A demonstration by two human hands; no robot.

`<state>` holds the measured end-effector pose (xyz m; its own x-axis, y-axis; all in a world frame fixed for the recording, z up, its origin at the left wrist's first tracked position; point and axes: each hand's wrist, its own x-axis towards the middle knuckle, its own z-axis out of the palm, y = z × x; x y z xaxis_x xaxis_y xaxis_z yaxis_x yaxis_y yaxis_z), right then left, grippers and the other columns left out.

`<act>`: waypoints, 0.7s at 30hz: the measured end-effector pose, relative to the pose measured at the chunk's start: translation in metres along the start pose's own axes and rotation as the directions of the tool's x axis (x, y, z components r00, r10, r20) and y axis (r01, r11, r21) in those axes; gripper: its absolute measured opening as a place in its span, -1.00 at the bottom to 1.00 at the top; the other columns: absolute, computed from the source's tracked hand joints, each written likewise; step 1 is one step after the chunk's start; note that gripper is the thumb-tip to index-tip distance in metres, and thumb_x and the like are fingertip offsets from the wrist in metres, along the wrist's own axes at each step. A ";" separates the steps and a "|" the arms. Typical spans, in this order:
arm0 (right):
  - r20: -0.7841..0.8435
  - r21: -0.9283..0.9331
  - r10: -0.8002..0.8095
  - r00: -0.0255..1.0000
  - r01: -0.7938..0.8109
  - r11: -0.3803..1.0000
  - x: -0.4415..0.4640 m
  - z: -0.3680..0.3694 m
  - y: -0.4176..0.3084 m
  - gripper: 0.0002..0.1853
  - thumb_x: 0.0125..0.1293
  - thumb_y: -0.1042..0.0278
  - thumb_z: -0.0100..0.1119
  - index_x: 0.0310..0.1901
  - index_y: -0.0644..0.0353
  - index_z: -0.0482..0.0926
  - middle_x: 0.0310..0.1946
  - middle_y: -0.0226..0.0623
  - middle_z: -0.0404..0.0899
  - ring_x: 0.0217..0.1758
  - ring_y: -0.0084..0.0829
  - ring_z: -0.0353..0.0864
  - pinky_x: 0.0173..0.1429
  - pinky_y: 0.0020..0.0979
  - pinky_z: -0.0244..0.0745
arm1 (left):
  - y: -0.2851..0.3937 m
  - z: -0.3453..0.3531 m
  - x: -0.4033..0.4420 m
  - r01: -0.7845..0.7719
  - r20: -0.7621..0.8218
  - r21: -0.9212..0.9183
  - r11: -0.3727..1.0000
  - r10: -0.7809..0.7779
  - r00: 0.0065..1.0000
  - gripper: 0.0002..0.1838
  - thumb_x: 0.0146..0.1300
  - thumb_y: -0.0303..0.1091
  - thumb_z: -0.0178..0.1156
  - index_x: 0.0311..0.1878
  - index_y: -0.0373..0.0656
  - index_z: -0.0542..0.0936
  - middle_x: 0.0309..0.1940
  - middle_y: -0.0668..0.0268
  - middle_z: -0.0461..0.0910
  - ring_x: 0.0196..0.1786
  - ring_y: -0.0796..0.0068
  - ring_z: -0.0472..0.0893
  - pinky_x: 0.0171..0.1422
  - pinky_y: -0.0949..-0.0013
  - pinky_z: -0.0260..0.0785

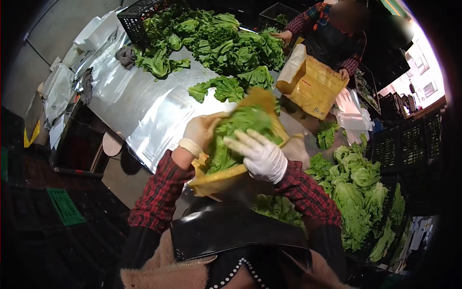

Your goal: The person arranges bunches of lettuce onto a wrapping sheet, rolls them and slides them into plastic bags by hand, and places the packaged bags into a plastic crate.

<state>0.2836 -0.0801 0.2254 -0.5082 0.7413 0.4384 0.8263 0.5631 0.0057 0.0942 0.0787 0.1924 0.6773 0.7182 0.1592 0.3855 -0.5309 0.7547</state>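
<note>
Leafy green lettuce [243,120] fills the mouth of a yellow bag [219,176] in front of my body, slightly blurred. My left hand [204,131], in a pale glove, is at the bag's left side with its fingers bent round the upper edge, partly hidden by the leaves. Flat on the lettuce, with fingers stretched out, lies my white-gloved right hand [260,155]. Loose lettuce leaves [226,89] lie on the metal table [168,103] just beyond the bag.
A large lettuce pile [226,43] covers the table's far side beside a black crate [139,21]. Across the table, a co-worker holds another yellow bag [315,84]. More lettuce heads [356,192] fill a crate at my right. Dark crates [409,144] stand beyond.
</note>
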 end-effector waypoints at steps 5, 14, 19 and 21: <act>-0.161 0.304 0.112 0.981 -0.058 0.951 -0.004 -0.042 -0.008 -0.91 -0.09 0.48 0.26 -0.53 0.19 0.53 0.25 -0.13 0.57 0.23 -0.08 0.60 0.26 -0.05 0.53 | 0.068 -0.022 -0.031 -0.242 0.075 0.044 0.969 0.238 0.968 -0.69 0.44 -0.28 0.14 0.19 0.03 0.65 -0.10 0.07 0.72 -0.16 0.13 0.74 -0.08 0.26 0.58; 0.514 0.213 0.428 0.743 -0.594 0.776 -0.037 -0.052 -0.012 -0.16 -0.13 0.13 0.62 0.15 0.37 0.41 0.26 0.03 0.50 0.31 -0.04 0.50 0.35 -0.27 0.41 | 0.062 0.046 -0.036 -0.390 0.539 -0.156 0.907 0.409 0.736 -0.68 0.33 -0.26 0.18 0.08 -0.17 0.62 -0.11 0.07 0.68 -0.11 0.12 0.69 -0.04 0.25 0.55; 0.697 0.705 0.018 0.717 -0.690 0.162 -0.051 -0.011 -0.007 0.49 -0.38 0.01 0.76 0.54 0.33 -0.08 0.46 0.03 0.24 0.52 -0.17 0.26 0.54 -0.28 0.16 | 0.076 0.056 -0.040 -0.510 0.778 0.160 0.845 0.210 0.592 -0.64 0.30 -0.26 0.16 0.13 -0.16 0.60 0.02 0.11 0.64 0.09 0.26 0.63 0.12 0.31 0.47; 0.697 0.695 0.059 0.714 -0.694 0.188 -0.059 -0.016 -0.019 0.46 -0.37 0.04 0.76 0.54 0.34 -0.04 0.47 0.02 0.22 0.53 -0.18 0.24 0.56 -0.28 0.14 | 0.069 0.058 -0.046 -0.517 0.790 0.156 0.842 0.208 0.577 -0.63 0.32 -0.27 0.17 0.16 -0.13 0.59 0.03 0.12 0.64 0.10 0.26 0.62 0.15 0.30 0.45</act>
<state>0.3019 -0.1405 0.2141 -0.4833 0.8176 -0.3130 0.3392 -0.1548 -0.9279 0.1262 -0.0171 0.2005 0.9658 -0.0514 -0.2542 0.0722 -0.8882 0.4538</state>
